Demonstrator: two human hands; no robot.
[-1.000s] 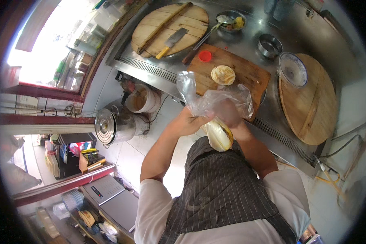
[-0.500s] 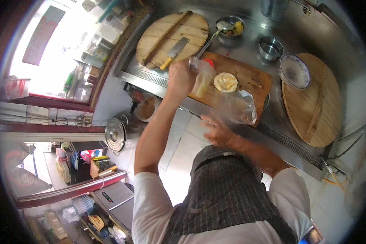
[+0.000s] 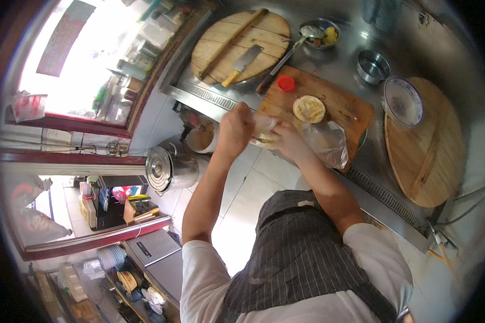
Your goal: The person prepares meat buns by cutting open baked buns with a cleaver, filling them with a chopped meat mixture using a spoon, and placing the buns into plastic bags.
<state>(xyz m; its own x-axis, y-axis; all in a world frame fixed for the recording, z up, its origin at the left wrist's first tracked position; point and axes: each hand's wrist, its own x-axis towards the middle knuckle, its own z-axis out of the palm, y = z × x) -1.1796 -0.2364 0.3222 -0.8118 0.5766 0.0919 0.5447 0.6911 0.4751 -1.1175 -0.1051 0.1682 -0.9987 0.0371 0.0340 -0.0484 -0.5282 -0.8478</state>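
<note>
A small clear plastic bag (image 3: 265, 125) with pale food in it hangs between my hands, just off the counter's front edge. My left hand (image 3: 235, 129) is closed on its left side. My right hand (image 3: 288, 140), slightly blurred, has its fingers closed on the bag's other side. Beyond them, on a rectangular wooden cutting board (image 3: 342, 102), lies a round pale flatbread (image 3: 309, 110) with browned patches. An empty-looking clear plastic bag (image 3: 328, 144) drapes over the board's near edge. The flatbread touches neither hand.
A red cap (image 3: 285, 82) sits on the board. A ladle (image 3: 285, 58) rests in a metal bowl of food (image 3: 328, 39). A cleaver (image 3: 248, 58) lies on a round wooden lid (image 3: 210, 46). At right are a steel bowl (image 3: 373, 67), a patterned bowl (image 3: 403, 101) and another wooden lid (image 3: 434, 145).
My left hand has come down from beside the ladle, bringing the filled bag nearer me. My right hand has moved up and left and now grips the bag. The view has shifted slightly.
</note>
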